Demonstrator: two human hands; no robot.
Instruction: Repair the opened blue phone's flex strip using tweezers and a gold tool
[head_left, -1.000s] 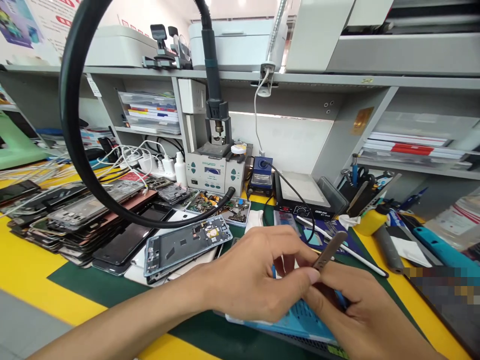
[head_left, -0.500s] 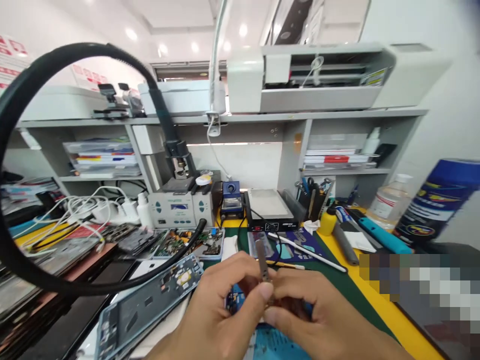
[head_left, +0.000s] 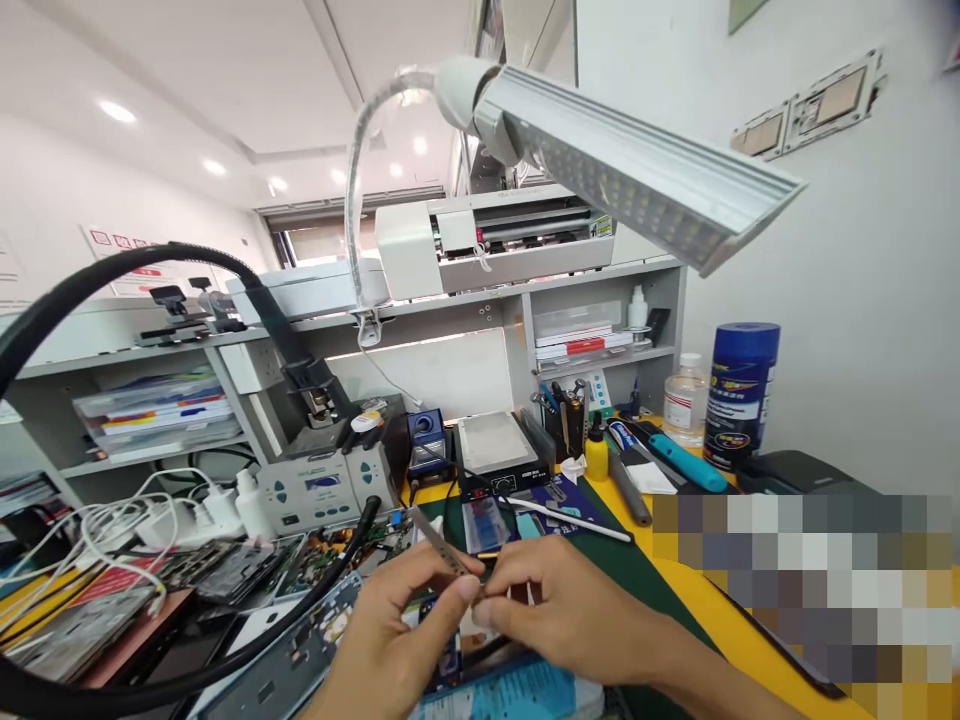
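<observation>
My left hand (head_left: 397,615) is closed, with thumb and finger pinching metal tweezers (head_left: 435,538). Their broad end, dotted with holes, points up and to the left. Close beside it, my right hand (head_left: 559,600) is closed too, its thumb and fingers pinched near the tweezers' lower end. What lies between those fingertips is too small and covered to make out. Under both hands is a blue printed mat or packet (head_left: 502,695), and dark blue parts show partly behind my fingers. An opened phone housing (head_left: 277,660) lies to the left of my left hand.
A black flexible hose (head_left: 225,690) loops across the left side from a grey rework station (head_left: 315,490). A hot plate (head_left: 495,450) stands behind my hands. On the right are a yellow bottle (head_left: 597,458) and a spray can (head_left: 741,395). An LED lamp (head_left: 622,165) hangs above.
The view has swung up and to the right, bringing the lamp into sight. The tweezers lean further left than before. Both hands remain pinched close together.
</observation>
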